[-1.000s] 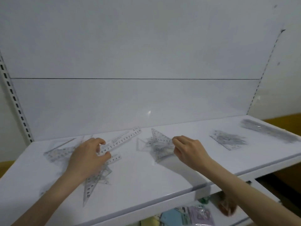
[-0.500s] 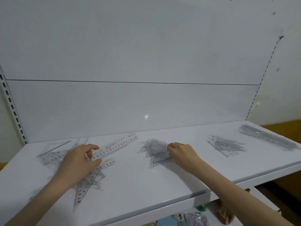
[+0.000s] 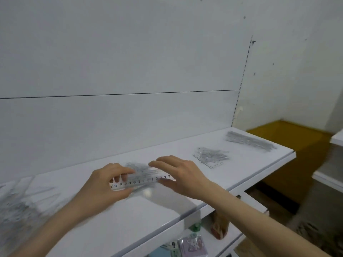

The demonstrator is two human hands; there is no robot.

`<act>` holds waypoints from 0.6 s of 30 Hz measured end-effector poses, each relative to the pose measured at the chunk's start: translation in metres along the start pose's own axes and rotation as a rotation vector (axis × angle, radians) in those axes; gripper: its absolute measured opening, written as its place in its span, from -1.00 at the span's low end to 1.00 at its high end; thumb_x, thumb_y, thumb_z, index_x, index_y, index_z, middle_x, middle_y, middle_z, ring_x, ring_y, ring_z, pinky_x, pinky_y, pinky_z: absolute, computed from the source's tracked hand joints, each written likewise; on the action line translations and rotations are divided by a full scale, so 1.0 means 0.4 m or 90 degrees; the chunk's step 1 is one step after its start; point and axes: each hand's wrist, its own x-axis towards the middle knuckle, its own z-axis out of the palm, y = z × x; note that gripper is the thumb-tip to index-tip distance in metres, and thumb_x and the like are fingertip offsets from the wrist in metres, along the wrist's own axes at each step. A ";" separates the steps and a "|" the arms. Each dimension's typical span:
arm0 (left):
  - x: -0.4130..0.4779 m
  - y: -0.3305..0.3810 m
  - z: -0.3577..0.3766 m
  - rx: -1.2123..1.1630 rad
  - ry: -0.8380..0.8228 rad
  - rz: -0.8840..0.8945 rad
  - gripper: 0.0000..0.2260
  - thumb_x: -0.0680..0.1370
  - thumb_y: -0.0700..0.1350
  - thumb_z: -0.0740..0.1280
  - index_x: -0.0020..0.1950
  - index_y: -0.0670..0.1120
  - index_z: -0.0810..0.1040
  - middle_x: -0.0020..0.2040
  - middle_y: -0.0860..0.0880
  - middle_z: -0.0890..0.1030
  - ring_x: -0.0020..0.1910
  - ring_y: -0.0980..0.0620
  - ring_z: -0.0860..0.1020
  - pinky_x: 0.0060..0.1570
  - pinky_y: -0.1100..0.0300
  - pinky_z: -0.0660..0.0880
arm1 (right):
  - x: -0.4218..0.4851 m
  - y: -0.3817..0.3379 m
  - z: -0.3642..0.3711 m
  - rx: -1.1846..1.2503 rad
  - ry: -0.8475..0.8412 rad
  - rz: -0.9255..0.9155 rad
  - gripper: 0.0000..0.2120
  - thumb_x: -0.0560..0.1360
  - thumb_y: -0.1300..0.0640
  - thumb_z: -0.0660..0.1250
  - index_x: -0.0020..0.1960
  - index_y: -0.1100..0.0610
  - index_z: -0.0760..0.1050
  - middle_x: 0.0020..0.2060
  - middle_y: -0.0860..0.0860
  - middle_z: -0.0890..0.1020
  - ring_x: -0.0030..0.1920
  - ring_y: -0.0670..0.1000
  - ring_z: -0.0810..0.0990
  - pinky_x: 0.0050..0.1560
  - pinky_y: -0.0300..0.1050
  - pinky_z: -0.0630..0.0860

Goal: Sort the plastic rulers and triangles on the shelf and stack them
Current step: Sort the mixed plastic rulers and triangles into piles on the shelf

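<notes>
**A:** What does the left hand [image 3: 104, 184] have?

**B:** A clear plastic ruler [image 3: 141, 181] with black numerals. The thumb below and curled fingers above pinch its left end.

**A:** And the right hand [image 3: 182, 176]?

**B:** It is spread wide with straight fingers at the ruler's other end. Whether it touches, I cannot tell.

**A:** Around them?

**B:** Just beyond the fingertips is a blurred triangle pile [image 3: 137, 166]. Right of the right hand is a second triangle pile [image 3: 209, 156], then a ruler stack [image 3: 248, 141]. Left of the left hand is a blurred heap [image 3: 20, 201] on the white shelf [image 3: 130, 229].
</notes>
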 end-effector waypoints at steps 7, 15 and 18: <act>0.209 0.104 0.191 -0.060 -0.020 0.027 -0.64 0.22 0.10 0.40 0.01 0.27 0.57 -0.17 0.11 0.59 -0.26 0.15 0.48 -0.25 0.36 0.38 | -0.153 0.202 -0.125 -0.002 -0.006 -0.006 -0.73 0.46 0.12 0.39 0.16 0.08 0.57 0.03 0.00 0.60 -0.15 -0.10 0.49 -0.46 -0.15 0.46; 0.515 0.284 0.572 -0.075 -0.069 0.032 -0.73 0.39 -0.06 0.51 0.04 0.14 0.58 -0.10 0.16 0.60 -0.03 0.18 0.51 -0.17 0.42 0.40 | -0.460 0.564 -0.323 0.112 -0.049 0.200 -0.72 0.50 0.02 0.31 0.18 0.03 0.59 0.14 -0.06 0.57 -0.15 -0.15 0.55 -0.23 -0.34 0.52; 0.599 0.319 0.674 -0.035 -0.083 -0.013 -0.70 0.41 0.03 0.44 0.09 0.16 0.48 -0.04 0.16 0.57 -0.04 0.22 0.51 -0.08 0.37 0.40 | -0.574 0.700 -0.386 0.143 -0.010 0.295 -0.72 0.48 0.03 0.29 0.13 0.06 0.63 0.08 -0.08 0.59 -0.19 -0.13 0.54 -0.28 -0.47 0.41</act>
